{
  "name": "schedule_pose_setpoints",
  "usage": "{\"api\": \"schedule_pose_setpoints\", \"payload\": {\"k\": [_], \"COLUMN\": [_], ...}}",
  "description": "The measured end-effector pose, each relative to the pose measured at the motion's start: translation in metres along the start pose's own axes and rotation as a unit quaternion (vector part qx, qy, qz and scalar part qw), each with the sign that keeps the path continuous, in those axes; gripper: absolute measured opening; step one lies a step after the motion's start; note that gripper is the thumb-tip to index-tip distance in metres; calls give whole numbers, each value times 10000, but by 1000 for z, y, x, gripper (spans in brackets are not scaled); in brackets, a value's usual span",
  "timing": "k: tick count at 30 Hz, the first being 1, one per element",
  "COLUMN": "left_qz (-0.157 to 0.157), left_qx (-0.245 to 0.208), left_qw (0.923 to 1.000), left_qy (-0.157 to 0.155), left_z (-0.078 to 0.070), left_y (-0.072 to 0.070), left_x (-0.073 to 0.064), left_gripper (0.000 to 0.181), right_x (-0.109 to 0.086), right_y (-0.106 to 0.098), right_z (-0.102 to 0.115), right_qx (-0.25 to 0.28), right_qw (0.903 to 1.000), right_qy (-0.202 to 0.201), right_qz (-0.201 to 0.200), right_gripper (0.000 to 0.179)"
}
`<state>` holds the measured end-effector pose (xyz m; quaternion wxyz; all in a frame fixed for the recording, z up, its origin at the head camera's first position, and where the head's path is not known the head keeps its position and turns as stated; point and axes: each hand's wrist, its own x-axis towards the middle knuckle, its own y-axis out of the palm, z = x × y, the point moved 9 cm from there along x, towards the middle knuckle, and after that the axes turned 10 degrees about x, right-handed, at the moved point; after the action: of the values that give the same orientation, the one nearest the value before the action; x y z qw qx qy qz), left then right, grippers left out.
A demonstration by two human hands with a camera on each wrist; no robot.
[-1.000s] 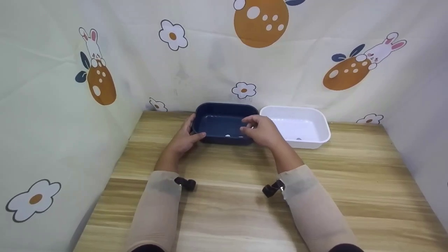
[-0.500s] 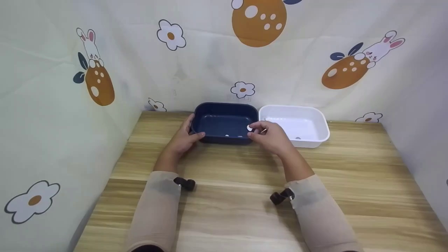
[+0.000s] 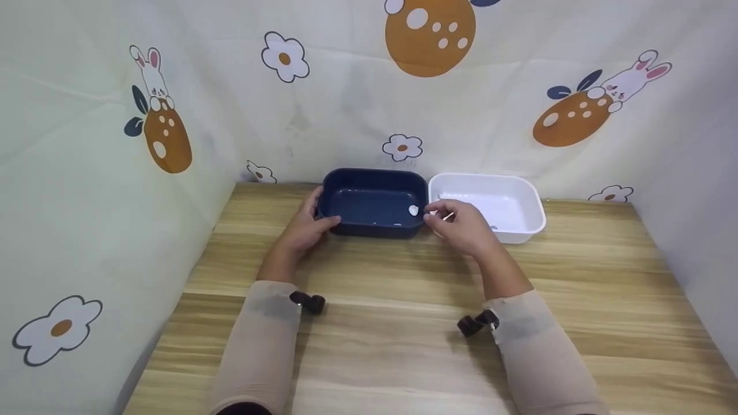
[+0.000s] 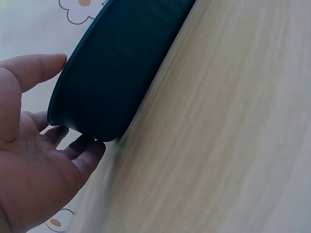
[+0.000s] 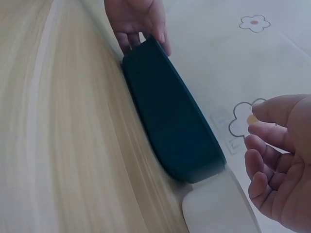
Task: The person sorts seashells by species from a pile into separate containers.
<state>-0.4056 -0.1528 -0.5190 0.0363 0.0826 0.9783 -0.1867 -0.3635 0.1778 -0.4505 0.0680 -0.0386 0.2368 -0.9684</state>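
A dark blue rectangular box (image 3: 372, 204) stands against the wall. My left hand (image 3: 302, 227) grips its left end, thumb at the rim and fingers round the end wall, as the left wrist view shows with the same box (image 4: 112, 68). Near the box's right end appears a small white round piece (image 3: 413, 211); whether it lies inside or is in the air I cannot tell. My right hand (image 3: 458, 225) hovers just right of it, between the blue box and a white box (image 3: 522, 236). In the right wrist view its fingers (image 5: 265, 145) are loosely bent and hold nothing.
The white box touches or nearly touches the blue one's right end; a small greyish bit (image 3: 493, 227) shows in it. A tiny pale spot (image 3: 375, 223) shows inside the blue box. A patterned cloth wall (image 3: 346, 115) borders the wooden table (image 3: 380, 340).
My right hand has moved right, away from the blue box's interior. The white piece, at its fingertips half a second ago, is now apart from them. My left hand has stayed put.
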Motion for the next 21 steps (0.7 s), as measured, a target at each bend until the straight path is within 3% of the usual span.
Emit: {"api": "schedule_pose_setpoints", "payload": {"k": [6, 17, 21], "left_qz": [1, -43, -140], "left_qx": [171, 93, 480], "left_qw": [9998, 9999, 9987], "left_qy": [-88, 12, 46], "left_z": [1, -1, -4], "left_y": [1, 3, 1], "left_x": [-1, 1, -1], "left_gripper": [92, 93, 94], "right_x": [-2, -8, -8], "right_y": [-17, -39, -41], "right_z": [-9, -23, -26], "right_qx": [-65, -300, -336], "right_qw": [9998, 9992, 9988], "right_qy": [118, 159, 280], "right_qz": [-118, -206, -216], "right_gripper": [34, 35, 37]}}
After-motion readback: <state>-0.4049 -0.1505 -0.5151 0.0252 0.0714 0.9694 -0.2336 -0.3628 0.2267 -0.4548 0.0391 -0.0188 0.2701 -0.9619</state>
